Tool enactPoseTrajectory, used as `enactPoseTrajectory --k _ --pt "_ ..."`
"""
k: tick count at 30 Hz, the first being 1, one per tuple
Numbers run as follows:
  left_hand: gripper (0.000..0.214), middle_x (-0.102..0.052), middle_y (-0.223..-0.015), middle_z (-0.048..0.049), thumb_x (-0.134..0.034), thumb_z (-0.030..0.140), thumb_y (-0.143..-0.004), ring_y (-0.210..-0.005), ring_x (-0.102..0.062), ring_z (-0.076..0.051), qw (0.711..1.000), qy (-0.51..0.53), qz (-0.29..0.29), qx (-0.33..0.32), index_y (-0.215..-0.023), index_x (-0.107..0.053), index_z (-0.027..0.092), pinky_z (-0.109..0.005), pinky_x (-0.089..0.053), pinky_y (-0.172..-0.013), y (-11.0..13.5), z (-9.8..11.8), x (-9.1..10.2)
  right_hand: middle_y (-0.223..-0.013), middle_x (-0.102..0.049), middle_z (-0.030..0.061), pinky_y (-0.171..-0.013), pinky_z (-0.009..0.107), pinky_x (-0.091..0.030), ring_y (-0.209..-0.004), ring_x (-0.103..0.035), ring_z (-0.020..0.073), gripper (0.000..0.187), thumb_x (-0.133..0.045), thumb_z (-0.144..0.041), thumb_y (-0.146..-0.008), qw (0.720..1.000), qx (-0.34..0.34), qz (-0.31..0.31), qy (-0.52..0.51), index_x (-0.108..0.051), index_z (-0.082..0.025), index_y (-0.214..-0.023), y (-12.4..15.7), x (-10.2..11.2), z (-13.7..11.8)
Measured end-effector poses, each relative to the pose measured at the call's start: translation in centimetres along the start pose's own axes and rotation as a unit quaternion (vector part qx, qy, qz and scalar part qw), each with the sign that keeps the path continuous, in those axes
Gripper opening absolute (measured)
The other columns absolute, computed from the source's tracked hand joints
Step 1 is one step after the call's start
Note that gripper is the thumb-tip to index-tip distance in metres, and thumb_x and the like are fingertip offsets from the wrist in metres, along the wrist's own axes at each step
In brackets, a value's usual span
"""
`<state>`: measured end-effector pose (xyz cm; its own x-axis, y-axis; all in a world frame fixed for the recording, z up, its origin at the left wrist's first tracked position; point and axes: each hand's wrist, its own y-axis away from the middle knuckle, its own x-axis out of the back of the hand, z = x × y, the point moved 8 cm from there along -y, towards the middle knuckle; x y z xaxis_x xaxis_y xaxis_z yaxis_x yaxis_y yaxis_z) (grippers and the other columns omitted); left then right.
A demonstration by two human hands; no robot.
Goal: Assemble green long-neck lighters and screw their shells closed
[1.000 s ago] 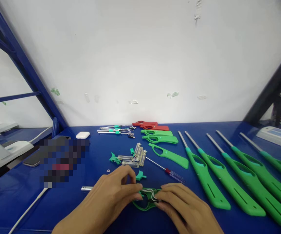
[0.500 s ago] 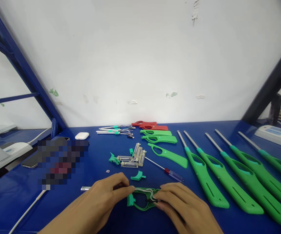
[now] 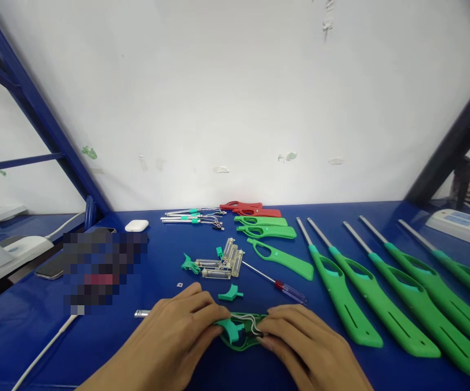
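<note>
My left hand (image 3: pixel 184 328) pinches a teal lighter trigger (image 3: pixel 230 329) between thumb and fingers, over the finger opening of a green lighter half-shell (image 3: pixel 241 347). My right hand (image 3: pixel 304 336) grips the handle end of that shell, its fingertips on white wires (image 3: pixel 252 320) and a small black part. The handle itself is hidden under this hand. A metal lighter tube (image 3: pixel 141 314) sticks out to the left from behind my left hand. Just beyond the shell lies another teal trigger (image 3: pixel 230 293).
Clear fuel tanks (image 3: pixel 216 273) and a screwdriver (image 3: pixel 292 291) lie further back. Behind them are green shell halves (image 3: pixel 287 259), red shells (image 3: pixel 259 213) and wired tubes (image 3: pixel 186 220). Several assembled green lighters (image 3: pixel 349 309) fill the right. A white case (image 3: pixel 137 226) and phone (image 3: pixel 51 267) lie left.
The teal trigger in my left hand has moved slightly right and turned, and it now lies over the shell's opening. My right hand stays in place on the shell.
</note>
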<state>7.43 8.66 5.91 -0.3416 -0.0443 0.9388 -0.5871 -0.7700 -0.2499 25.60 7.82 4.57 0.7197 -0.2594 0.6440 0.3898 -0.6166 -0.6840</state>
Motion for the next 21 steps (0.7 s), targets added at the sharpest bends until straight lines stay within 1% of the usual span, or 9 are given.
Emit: enactPoseTrajectory --k 4,8,11,14,15,17,19,21 --pt "0.019 -0.075 -0.097 0.003 -0.058 0.013 -0.107 -0.086 -0.065 -0.022 1.0 0.002 0.014 -0.003 -0.106 -0.069 0.028 -0.033 -0.052 -0.08 0.0 0.1 -1.0 -0.094 -0.083 -0.0049 -0.082 0.021 -0.065 -0.086 -0.081 0.0142 0.05 -0.033 -0.043 -0.118 1.0 -0.004 -0.003 0.0 -0.078 -0.029 -0.102 0.1 0.1 0.0" --pt "0.017 -0.075 -0.093 0.0008 -0.056 0.017 -0.109 -0.082 -0.065 -0.023 0.999 -0.008 0.047 -0.02 -0.102 -0.069 0.025 -0.034 -0.053 -0.071 -0.3 0.5 -0.9 -0.094 -0.084 -0.005 -0.083 0.022 -0.064 -0.087 -0.081 0.0152 0.051 -0.032 -0.042 -0.118 1.0 0.003 -0.016 -0.005 -0.079 -0.029 -0.102 0.1 0.0 -0.2" --pt "0.025 -0.072 -0.089 -0.0006 -0.049 0.019 -0.112 -0.078 -0.065 -0.022 0.997 -0.016 0.074 -0.033 -0.099 -0.07 0.024 -0.032 -0.055 -0.068 -0.6 1.0 -0.4 -0.093 -0.084 -0.0043 -0.083 0.021 -0.064 -0.087 -0.081 0.0148 0.048 -0.035 -0.041 -0.117 1.0 -0.003 -0.007 -0.006 -0.078 -0.028 -0.102 0.1 0.2 -0.2" --pt "0.031 -0.071 -0.095 -0.0023 -0.045 0.012 -0.11 -0.078 -0.067 -0.02 0.994 -0.033 0.097 -0.045 -0.11 -0.073 0.026 -0.03 -0.057 -0.067 -0.5 1.2 -0.1 -0.094 -0.083 -0.0043 -0.083 0.022 -0.064 -0.088 -0.081 0.015 0.045 -0.037 -0.04 -0.117 1.0 -0.011 0.0 -0.004 -0.078 -0.029 -0.102 0.2 0.4 0.0" --pt "0.036 -0.072 -0.098 -0.0031 -0.044 0.008 -0.108 -0.079 -0.068 -0.02 0.993 -0.04 0.098 -0.049 -0.115 -0.073 0.027 -0.03 -0.058 -0.066 -0.4 1.3 -0.1 -0.095 -0.083 -0.0044 -0.083 0.022 -0.065 -0.09 -0.081 0.0154 0.042 -0.039 -0.04 -0.117 1.0 -0.017 -0.002 -0.004 -0.077 -0.029 -0.102 0.3 0.3 0.1" --pt "0.045 -0.073 -0.104 -0.0046 -0.041 0.001 -0.103 -0.083 -0.07 -0.021 0.994 -0.052 0.078 -0.047 -0.122 -0.073 0.027 -0.03 -0.059 -0.066 -0.5 1.2 -0.3 -0.099 -0.083 -0.0045 -0.085 0.024 -0.065 -0.094 -0.081 0.0164 0.035 -0.044 -0.038 -0.116 0.999 -0.031 -0.013 -0.006 -0.076 -0.03 -0.105 0.6 0.0 0.5" --pt "0.048 -0.074 -0.106 -0.0054 -0.041 -0.002 -0.1 -0.087 -0.071 -0.022 0.996 -0.053 0.064 -0.04 -0.123 -0.073 0.026 -0.03 -0.06 -0.066 -0.5 1.1 -0.5 -0.104 -0.083 -0.0041 -0.089 0.025 -0.065 -0.1 -0.081 0.0174 0.026 -0.049 -0.035 -0.114 0.999 -0.04 -0.029 -0.012 -0.074 -0.031 -0.109 1.0 -0.5 0.8" --pt "0.047 -0.074 -0.105 -0.0052 -0.042 -0.001 -0.1 -0.088 -0.072 -0.022 0.997 -0.045 0.053 -0.035 -0.122 -0.073 0.026 -0.03 -0.061 -0.067 -0.6 1.0 -0.6 -0.106 -0.083 -0.0033 -0.093 0.026 -0.064 -0.104 -0.08 0.0182 0.022 -0.051 -0.031 -0.113 0.998 -0.042 -0.041 -0.02 -0.073 -0.031 -0.111 1.3 -0.9 1.0"
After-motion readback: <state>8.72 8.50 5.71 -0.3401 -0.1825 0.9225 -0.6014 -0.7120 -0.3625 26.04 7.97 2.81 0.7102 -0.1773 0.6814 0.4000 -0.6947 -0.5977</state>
